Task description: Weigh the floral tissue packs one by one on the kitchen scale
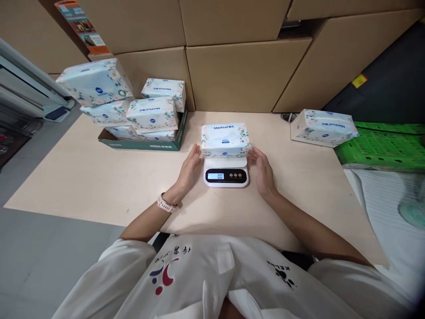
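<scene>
Left hand [190, 167] and right hand [263, 173] at the sides of one tissue pack [226, 140]

I look through the head camera from far away, and I put my clock on the white scale [245, 178], right in the middle of things. The tissue pack is just toward 12 o'clock, over the scale's top plate. I can't tell if its full weight is resting there. The little screen [215, 176] glows and says 0.0, with three round buttons [235, 175] next to it.

I have the left hand at 9 o'clock and the right hand at 3 o'clock. Both have their fingers stretched out, with the tips right by the pack's two ends. I can't tell if they press on it or are only close, so I can't say if they hold it. A pink watch band [167, 203] is on the left wrist, at 8 o'clock.

At 10 o'clock I see a dark green tray [142, 145] heaped with more packs [152, 114], like the one at the scale. At 2 o'clock, another pack [327, 128] lies on the pale table [99, 177]. Past it, near 3 o'clock, is a bright green bundle [385, 148].

Big brown boxes [242, 79] make a wall at 12 o'clock. At 6 o'clock I see the person's white shirt [249, 283].
</scene>
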Demonstrator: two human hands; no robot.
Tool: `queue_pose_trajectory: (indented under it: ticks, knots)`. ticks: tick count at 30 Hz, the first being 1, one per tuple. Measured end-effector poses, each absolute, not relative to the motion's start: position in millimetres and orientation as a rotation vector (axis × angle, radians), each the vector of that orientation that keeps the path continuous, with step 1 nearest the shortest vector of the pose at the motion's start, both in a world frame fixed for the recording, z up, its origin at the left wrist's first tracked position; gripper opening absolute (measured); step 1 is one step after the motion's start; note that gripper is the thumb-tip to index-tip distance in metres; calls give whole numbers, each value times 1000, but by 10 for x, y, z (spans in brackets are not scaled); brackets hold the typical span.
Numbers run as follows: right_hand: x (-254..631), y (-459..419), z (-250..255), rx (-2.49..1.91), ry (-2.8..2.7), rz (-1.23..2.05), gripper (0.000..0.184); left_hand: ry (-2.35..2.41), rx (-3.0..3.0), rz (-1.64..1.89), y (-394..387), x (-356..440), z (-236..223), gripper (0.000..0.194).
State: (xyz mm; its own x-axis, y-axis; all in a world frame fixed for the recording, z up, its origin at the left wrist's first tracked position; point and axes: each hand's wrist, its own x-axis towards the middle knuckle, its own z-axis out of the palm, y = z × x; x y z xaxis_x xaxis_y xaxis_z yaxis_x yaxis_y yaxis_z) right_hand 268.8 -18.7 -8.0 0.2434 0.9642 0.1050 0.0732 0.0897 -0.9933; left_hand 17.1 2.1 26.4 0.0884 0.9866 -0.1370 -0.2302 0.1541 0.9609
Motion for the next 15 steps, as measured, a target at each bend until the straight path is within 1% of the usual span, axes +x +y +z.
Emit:
queue_pose_trajectory:
  ticks: [3, 7, 15]
  knots:
    - [2714, -149, -257, -1321, -1015, 898, 75, 1125, 754, 1215, 79, 112, 115, 55]
    - [2738, -69, -303, -1305, -1008, 884, 67, 1163, 645, 1215, 147, 88, 93, 53]
    - [2709, -79, -249, -1305, -1009, 885, 60, 1157, 626, 1241, 163, 68, 122, 36]
